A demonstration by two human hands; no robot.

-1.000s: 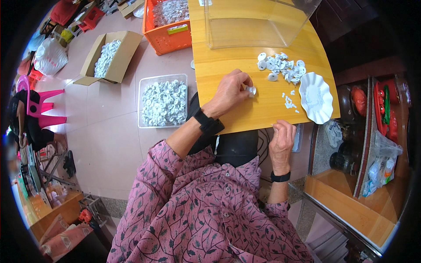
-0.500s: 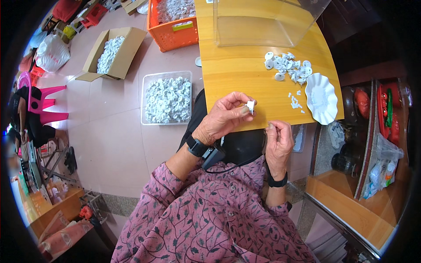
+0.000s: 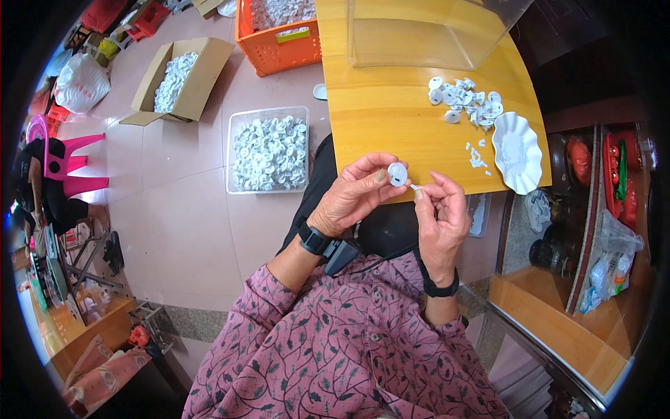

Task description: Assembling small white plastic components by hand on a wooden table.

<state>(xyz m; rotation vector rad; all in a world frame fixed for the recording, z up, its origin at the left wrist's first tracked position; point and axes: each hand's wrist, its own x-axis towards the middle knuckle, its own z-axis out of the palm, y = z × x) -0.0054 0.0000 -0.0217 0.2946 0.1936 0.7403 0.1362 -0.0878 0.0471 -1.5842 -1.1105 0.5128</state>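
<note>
My left hand (image 3: 356,192) pinches a small round white plastic part (image 3: 397,173) between thumb and fingers, just over the near edge of the yellow wooden table (image 3: 380,105). My right hand (image 3: 440,209) holds a tiny white piece (image 3: 414,187) at its fingertips, touching the round part's lower side. A heap of similar white round parts (image 3: 464,100) lies on the table's right side, with small white bits (image 3: 478,155) scattered beside a white scalloped dish (image 3: 517,151).
A clear bin full of white parts (image 3: 269,150) sits on the floor to my left, with a cardboard box (image 3: 178,80) and an orange crate (image 3: 276,31) of more beyond. A clear plastic box (image 3: 433,31) stands at the table's far end. Shelves with red items (image 3: 597,167) are on the right.
My left hand lifted from the table with the round part and drew back toward me. My right hand rose from the table edge and met it.
</note>
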